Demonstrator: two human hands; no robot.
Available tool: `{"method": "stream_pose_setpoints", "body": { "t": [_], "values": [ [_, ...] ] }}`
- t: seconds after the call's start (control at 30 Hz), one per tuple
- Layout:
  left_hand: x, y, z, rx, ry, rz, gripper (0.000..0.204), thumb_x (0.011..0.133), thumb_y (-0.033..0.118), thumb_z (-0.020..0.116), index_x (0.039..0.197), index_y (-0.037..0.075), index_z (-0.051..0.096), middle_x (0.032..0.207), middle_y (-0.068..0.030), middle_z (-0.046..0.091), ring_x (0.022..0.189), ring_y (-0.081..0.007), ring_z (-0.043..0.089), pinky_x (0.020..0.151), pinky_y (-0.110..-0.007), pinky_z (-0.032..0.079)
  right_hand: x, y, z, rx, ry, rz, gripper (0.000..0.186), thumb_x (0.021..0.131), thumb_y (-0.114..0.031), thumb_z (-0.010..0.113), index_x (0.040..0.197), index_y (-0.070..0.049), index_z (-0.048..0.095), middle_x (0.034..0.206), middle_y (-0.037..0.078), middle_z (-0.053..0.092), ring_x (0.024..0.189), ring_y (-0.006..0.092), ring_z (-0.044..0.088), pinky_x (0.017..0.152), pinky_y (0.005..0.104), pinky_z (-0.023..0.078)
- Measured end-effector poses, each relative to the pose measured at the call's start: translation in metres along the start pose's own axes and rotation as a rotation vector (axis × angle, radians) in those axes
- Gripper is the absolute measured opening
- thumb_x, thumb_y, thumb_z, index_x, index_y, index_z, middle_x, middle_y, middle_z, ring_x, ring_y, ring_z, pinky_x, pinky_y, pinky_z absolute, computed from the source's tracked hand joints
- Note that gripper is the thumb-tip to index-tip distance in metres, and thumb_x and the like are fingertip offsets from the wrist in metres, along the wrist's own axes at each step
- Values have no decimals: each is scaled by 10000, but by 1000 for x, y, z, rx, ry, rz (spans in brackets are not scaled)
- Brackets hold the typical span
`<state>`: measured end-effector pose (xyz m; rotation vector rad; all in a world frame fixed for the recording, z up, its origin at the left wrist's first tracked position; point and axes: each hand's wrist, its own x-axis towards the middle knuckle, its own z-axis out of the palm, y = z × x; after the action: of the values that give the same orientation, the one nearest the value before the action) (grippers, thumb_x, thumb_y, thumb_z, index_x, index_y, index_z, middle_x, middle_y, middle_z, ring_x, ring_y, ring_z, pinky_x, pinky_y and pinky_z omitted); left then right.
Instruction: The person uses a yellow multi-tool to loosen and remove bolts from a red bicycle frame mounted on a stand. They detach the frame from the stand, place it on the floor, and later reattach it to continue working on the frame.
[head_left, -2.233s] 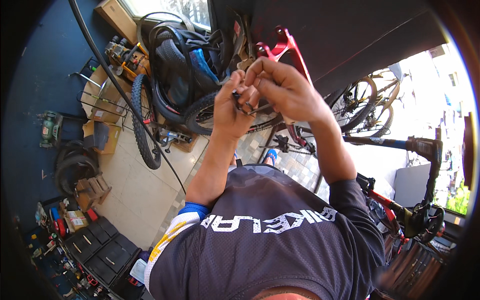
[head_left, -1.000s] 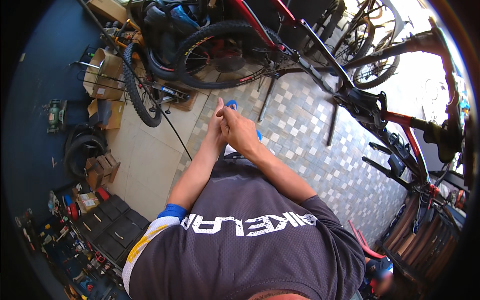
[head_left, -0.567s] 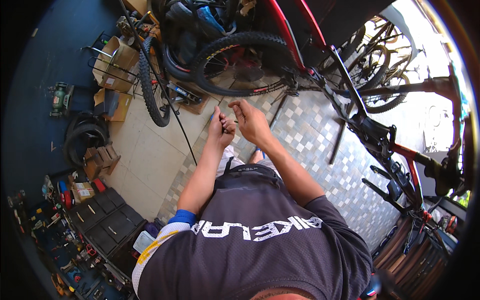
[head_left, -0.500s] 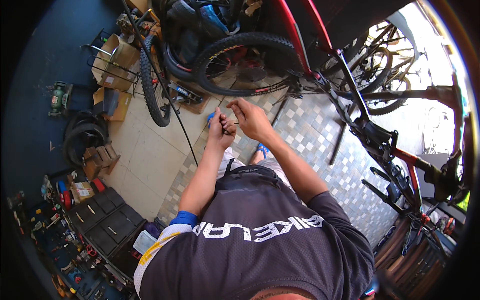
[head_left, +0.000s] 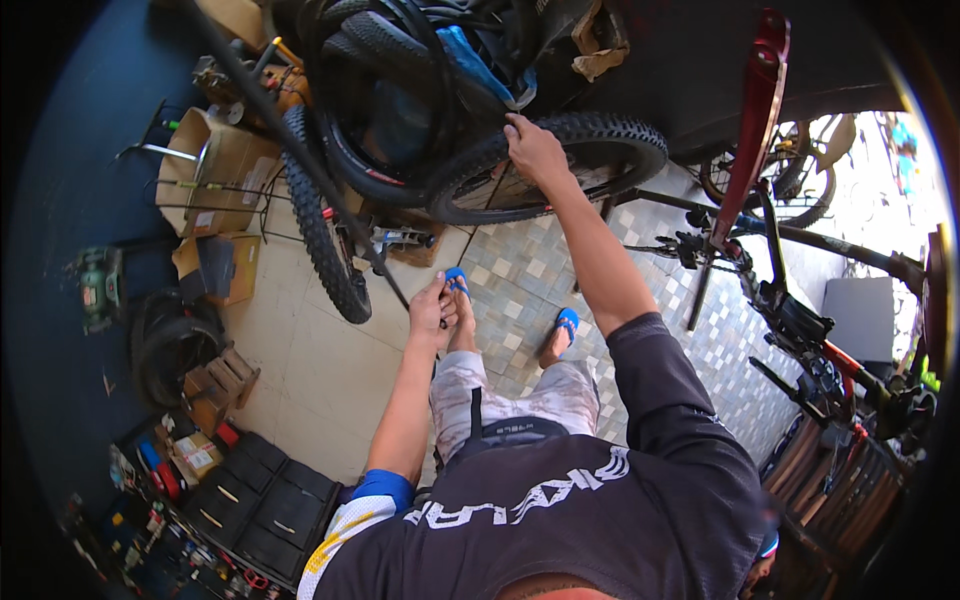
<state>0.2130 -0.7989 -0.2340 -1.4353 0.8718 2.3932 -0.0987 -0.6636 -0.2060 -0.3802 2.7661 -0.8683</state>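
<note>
My right hand reaches forward to a bicycle wheel with a knobby black tyre. Its fingers are bent over the tyre's upper edge and appear to grip it; the palm side is hidden. Nearer my body, my left hand is closed above my left foot. Something small and dark shows at its fingers, too little to name. Close by runs a long dark bar, slanting past the left hand. Another knobby tyre stands on edge to the left.
A bicycle frame with red and black tubes hangs at the right. Cardboard boxes, stacked tyres and a black case line the left side. Part of another person appears at the lower right. Tiled floor lies beneath my hands.
My hands were close together before me; now they are apart. The right has moved forward onto the tyre, while the left stays closed near my body. My view has shifted.
</note>
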Motion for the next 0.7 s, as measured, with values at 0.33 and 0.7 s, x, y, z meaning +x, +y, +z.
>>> {"method": "stream_pose_setpoints", "body": {
  "t": [0.33, 0.7],
  "values": [
    [179, 33, -26, 413, 378, 480, 439, 1051, 393, 646, 778, 50, 662, 628, 46, 517, 558, -54, 401, 523, -275, 325, -76, 48, -6, -101, 168, 247, 403, 1029, -452, 597, 1331, -199, 682, 1070, 224, 750, 982, 405, 724, 865, 481, 554],
    [477, -111, -24, 1371, -8, 562, 217, 1049, 219, 544, 1123, 96, 706, 1074, -213, 740, 1042, -412, 702, 877, -482, 545, -256, 233, -25, -139, 583, 241, 288, 1003, -184, 705, 1206, 19, 730, 1125, 131, 748, 928, 182, 679, 832, 314, 552]
  ]
}}
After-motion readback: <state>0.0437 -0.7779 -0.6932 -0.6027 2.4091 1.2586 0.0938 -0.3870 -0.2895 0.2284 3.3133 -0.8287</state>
